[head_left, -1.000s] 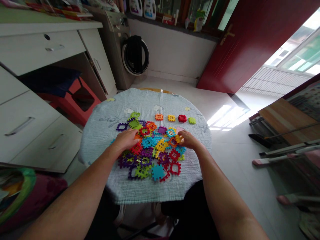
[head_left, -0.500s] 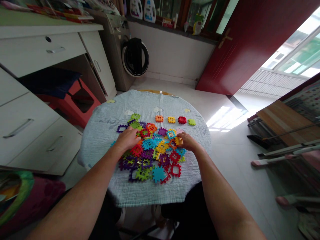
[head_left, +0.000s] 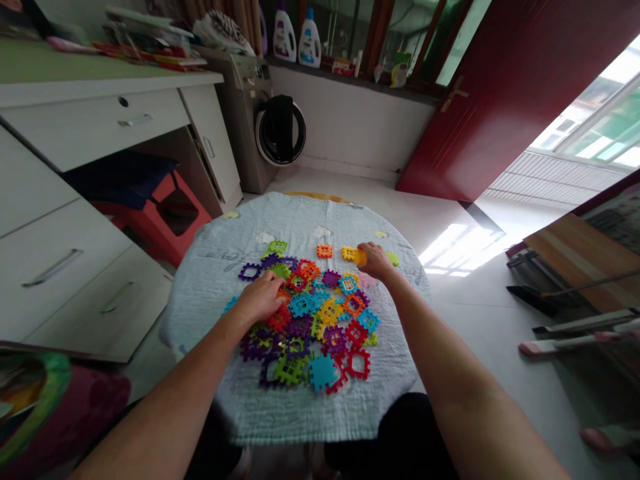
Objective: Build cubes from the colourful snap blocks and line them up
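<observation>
Right hand (head_left: 375, 261): fingers curled closed around a yellow-orange plastic waffle block (head_left: 359, 257), just beside a yellow block (head_left: 349, 253) and a green block (head_left: 393, 259). An orange block (head_left: 325, 251) lies further along that row. Left hand (head_left: 260, 300): palm down, fingers half curled on the edge of a heap of waffle blocks (head_left: 310, 313) in red, purple, blue and green; any grip cannot be told. All lie on a quilted pale-blue cloth (head_left: 210, 313).

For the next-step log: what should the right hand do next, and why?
Probably set the yellow block down beside the yellow piece in the row: the right hand pinches it right there, and the row shows one piece per colour.
</observation>
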Motion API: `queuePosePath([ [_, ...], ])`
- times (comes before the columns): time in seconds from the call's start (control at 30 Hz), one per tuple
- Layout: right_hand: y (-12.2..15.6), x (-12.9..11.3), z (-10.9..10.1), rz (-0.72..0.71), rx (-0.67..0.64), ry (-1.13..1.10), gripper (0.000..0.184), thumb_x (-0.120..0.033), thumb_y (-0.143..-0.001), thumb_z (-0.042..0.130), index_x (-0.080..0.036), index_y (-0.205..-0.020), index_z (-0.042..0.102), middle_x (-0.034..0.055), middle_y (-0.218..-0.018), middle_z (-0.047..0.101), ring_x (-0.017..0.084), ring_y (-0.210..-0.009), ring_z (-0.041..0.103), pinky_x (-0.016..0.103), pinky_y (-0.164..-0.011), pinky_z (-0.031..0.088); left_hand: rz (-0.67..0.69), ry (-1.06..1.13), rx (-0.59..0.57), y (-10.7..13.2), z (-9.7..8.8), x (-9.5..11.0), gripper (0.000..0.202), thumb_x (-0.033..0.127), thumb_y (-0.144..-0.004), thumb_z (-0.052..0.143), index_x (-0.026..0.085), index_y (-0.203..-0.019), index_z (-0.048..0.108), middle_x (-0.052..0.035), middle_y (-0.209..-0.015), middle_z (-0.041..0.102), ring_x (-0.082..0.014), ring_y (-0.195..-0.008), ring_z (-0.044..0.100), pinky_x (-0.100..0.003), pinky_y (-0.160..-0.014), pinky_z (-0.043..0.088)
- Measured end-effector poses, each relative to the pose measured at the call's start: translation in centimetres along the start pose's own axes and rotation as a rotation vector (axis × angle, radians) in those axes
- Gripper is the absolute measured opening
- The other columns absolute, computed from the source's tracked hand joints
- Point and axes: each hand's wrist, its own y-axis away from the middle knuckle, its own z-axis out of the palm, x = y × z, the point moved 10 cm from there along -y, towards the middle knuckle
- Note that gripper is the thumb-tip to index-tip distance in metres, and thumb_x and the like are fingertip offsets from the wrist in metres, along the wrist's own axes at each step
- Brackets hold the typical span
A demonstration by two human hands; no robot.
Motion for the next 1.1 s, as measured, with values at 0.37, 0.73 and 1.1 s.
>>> queuePosePath([
  [0.37,-6.0,-0.8,2.7,0.064,-0.136,0.130,0.058,-0.036,-0.066,0.079,-0.023,-0.119,0.061,0.0127,-0.119,0.057,0.032,-0.109,0.052,0.040,-0.087,0.046,0.010,-0.011,-0.031,0.2,0.1,-0.1,0.037,0.030,-0.083,0.054,0.017,-0.117,0.060,-0.0131,-0.120,0.056,-0.0238,-0.109,0.058,-0.033,-0.096,0.044],
  [0.73,-6.5,-0.9,4.0,0.066,-0.176,0.161,0.049,-0.035,-0.071,0.075,-0.022,-0.116,0.063,0.0158,-0.117,0.057,0.034,-0.108,0.053,0.046,-0.087,0.046,-0.001,0.004,-0.034,0.3,-0.2,-0.1,0.037,0.031,-0.083,0.055,0.018,-0.117,0.061,-0.0118,-0.118,0.057,-0.0239,-0.107,0.058,-0.033,-0.095,0.044],
  [1.1,-5.8,-0.5,3.4,0.095,-0.135,0.105,0.063,-0.032,-0.068,0.077,-0.024,-0.127,0.055,0.0144,-0.123,0.055,0.034,-0.113,0.050,0.045,-0.089,0.044,-0.019,0.060,0.014,0.4,-1.1,-0.3,0.032,0.029,-0.082,0.056,0.020,-0.112,0.063,-0.0102,-0.112,0.059,-0.0232,-0.105,0.059,-0.033,-0.094,0.044],
])
